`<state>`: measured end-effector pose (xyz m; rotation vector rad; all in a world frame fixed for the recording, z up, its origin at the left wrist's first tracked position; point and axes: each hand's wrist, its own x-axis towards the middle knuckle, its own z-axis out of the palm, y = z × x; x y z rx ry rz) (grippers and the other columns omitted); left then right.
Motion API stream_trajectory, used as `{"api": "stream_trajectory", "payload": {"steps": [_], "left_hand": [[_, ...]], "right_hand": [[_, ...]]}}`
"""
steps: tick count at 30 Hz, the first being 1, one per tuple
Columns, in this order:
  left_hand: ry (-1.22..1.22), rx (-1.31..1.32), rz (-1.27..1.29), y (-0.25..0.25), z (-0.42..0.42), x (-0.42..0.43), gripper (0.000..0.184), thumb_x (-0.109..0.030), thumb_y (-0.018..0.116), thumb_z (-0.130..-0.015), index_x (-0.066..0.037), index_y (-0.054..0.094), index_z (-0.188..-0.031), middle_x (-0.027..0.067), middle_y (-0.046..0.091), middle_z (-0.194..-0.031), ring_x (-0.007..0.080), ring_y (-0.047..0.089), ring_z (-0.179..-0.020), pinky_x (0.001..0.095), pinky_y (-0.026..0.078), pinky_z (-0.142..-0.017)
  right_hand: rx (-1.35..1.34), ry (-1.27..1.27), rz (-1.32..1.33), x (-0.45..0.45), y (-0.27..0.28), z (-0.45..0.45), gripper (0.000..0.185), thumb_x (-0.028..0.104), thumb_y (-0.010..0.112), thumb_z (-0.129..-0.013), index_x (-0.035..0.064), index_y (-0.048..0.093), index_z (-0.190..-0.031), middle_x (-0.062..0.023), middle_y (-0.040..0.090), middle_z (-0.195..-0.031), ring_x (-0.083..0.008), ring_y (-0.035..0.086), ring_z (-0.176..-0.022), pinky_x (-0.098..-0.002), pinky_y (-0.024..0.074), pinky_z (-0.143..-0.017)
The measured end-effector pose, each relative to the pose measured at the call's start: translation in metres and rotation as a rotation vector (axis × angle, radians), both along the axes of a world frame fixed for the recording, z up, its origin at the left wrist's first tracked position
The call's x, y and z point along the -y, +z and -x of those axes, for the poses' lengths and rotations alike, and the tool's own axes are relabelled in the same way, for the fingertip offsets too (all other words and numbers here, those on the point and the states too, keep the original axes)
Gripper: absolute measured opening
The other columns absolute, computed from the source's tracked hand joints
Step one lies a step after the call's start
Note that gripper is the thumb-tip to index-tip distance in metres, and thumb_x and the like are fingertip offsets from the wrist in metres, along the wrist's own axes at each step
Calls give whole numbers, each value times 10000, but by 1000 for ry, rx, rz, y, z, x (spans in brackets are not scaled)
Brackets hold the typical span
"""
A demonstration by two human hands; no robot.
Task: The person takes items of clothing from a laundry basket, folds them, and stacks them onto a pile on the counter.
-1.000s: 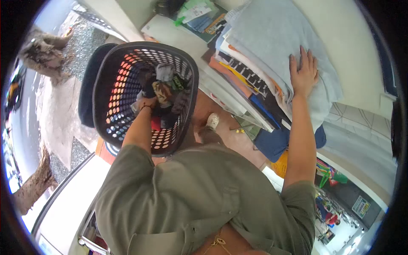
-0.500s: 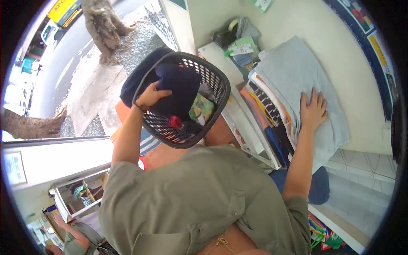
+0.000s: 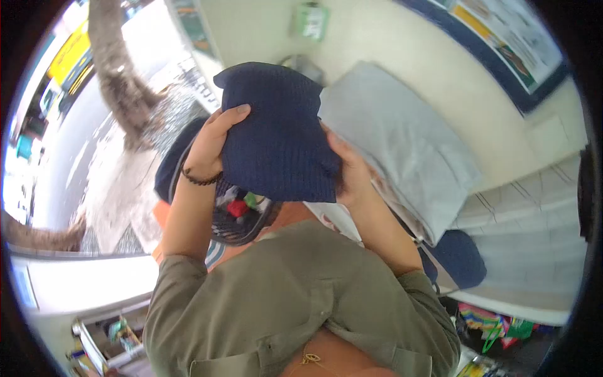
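Observation:
A dark navy ribbed knit cloth [image 3: 273,138], looking folded, is held up in front of my chest. My left hand [image 3: 215,139] grips its left edge, thumb lying on the front face. On the right edge my right hand [image 3: 352,166] is closed, its fingers partly hidden behind the fabric. Behind and below the cloth stands the dark plastic basket [image 3: 242,229], mostly covered, with a red item [image 3: 237,208] showing inside. Beyond my right hand lies a light grey folded cloth [image 3: 402,138] on top of a stack.
Another dark navy fabric [image 3: 176,160] hangs over the basket's left side. A dark blue rounded item [image 3: 461,259] lies at the right. An open drawer [image 3: 113,339] is at lower left. A tree trunk [image 3: 116,69] and a street show outside.
My left hand has lifted the navy cloth out of the basket. My right hand has left the grey cloth and now grips the navy cloth's right edge. The view has shifted.

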<state>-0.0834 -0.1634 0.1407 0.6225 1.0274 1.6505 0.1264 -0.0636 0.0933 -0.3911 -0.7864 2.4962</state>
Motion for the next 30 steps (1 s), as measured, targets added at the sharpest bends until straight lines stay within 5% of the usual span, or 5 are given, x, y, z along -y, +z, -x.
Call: {"api": "stream_trajectory", "payload": {"steps": [10,19,22,24,30], "left_hand": [[-662,-171,-292,42,-152,-173,515,-202,677,-864,47,489,-1273,146,642,-1135,216,650,-993,321,541,-851],[-556,-909,-204,-102,-232,-215,974,-297,758,-795,62,155,-1470,299,280,-1478,367,239,-1409,408,189,-1164],[-432,-953,-259,-97,-236,-214,1011,-315,769,-777,72,138,-1465,316,291,-1467,392,309,-1377,402,254,-1139],[-389,-1032,-181,-121,-237,-221,1005,-330,762,-784,35,133,-1477,327,344,-1432,397,391,-1329,404,309,-1108],[-503,-1007,-4,-94,-220,-175,920,-236,725,-807,-62,137,-1492,296,501,-1296,295,646,-918,370,538,-752]], "right_hand": [[355,-1143,-518,-44,67,-172,500,60,592,-871,-25,479,-1351,-135,598,-1226,-217,597,-1064,-306,455,-949],[932,-1006,-569,-53,-54,-263,860,130,754,-738,-37,289,-1443,-201,453,-1383,-275,437,-1284,-373,323,-1081],[973,-1088,-713,-72,-65,-270,883,112,776,-690,-20,309,-1428,-273,385,-1404,-363,431,-1278,-421,333,-1070],[1806,-1155,-1185,-71,-55,-265,921,140,773,-702,-5,268,-1458,-374,217,-1453,-491,322,-1323,-492,287,-1090],[1710,-1353,-1678,-62,26,-202,914,469,679,-781,96,253,-1498,-359,146,-1493,-525,141,-1388,-643,222,-1065]]}}
